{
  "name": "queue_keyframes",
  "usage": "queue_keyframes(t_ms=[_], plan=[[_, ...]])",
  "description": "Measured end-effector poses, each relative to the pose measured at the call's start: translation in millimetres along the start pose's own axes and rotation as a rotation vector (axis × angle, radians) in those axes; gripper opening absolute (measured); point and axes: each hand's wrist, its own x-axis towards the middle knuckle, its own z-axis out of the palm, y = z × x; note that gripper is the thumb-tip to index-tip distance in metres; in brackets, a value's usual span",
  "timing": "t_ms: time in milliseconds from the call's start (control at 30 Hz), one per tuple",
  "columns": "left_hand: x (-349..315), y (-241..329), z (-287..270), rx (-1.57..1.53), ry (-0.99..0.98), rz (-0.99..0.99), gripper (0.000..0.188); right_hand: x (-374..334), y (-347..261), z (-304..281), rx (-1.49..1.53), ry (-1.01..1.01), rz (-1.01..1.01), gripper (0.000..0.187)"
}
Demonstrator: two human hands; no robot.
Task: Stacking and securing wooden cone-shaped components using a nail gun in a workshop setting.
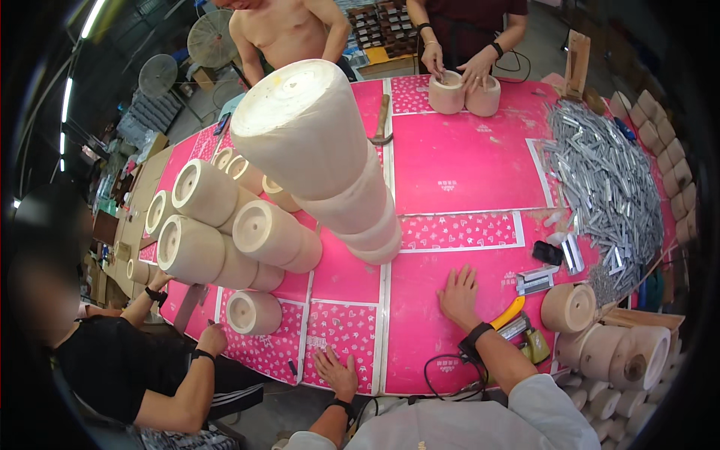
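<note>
My left hand (337, 376) lies flat on the pink table covering (420, 352) near the front edge, fingers spread, holding nothing. Farther forward and to the right, my right hand (459, 296) also rests palm down with its fingers apart. Right of that wrist is a tool with a yellow handle (508, 313) and an olive-green end (535, 346); its kind is unclear. Ahead of my hands rises a leaning stack of tapered round wooden blocks (304, 135). Left of my left hand, a single wooden block (253, 312) lies on its side.
More wooden blocks (191, 247) are piled at left, others (600, 352) at right. Loose metal strips (604, 184) heap at far right, near a black box (547, 253). A hammer (382, 120) lies beyond the stack. Co-workers surround the table; one handles two blocks (448, 94).
</note>
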Motion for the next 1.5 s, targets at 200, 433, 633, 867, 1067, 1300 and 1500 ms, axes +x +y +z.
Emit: queue_keyframes(t_ms=[200,433,633,867,1067,1300,1500], plan=[[-1.0,-2.9,2.8,0.047,0.047,0.015,0.075,3.0,-4.1,5.7,-0.047,-0.055,0.054,0.074],[1.7,-1.7,0.7,0.013,-0.011,0.020,0.074,3.0,-1.6,-1.6,-0.084,-0.091,0.079,0.073],[-4.4,-5.7,0.5,0.012,0.022,0.045,0.075,-7.2,0.7,-10.8,-0.080,-0.079,0.019,0.069],[-6.9,-10.3,-0.7,-0.002,0.054,0.073,0.073,-74.4,-18.9,-34.9,0.317,-0.369,0.056,0.046],[7.8,-11.1,15.5,0.125,0.054,0.134,0.067,-188.7,0.9,-105.2,0.902,-0.248,0.011,0.041],[-6.8,29.9,-5.7,-0.488,-0.073,0.190,0.036,-313.8,82.6,-157.4,1.019,-0.098,0.178,0.038],[-107.4,154.8,-23.7,-0.533,-0.536,0.391,0.021,-404.4,162.9,-189.9,1.080,0.150,0.418,0.035]])
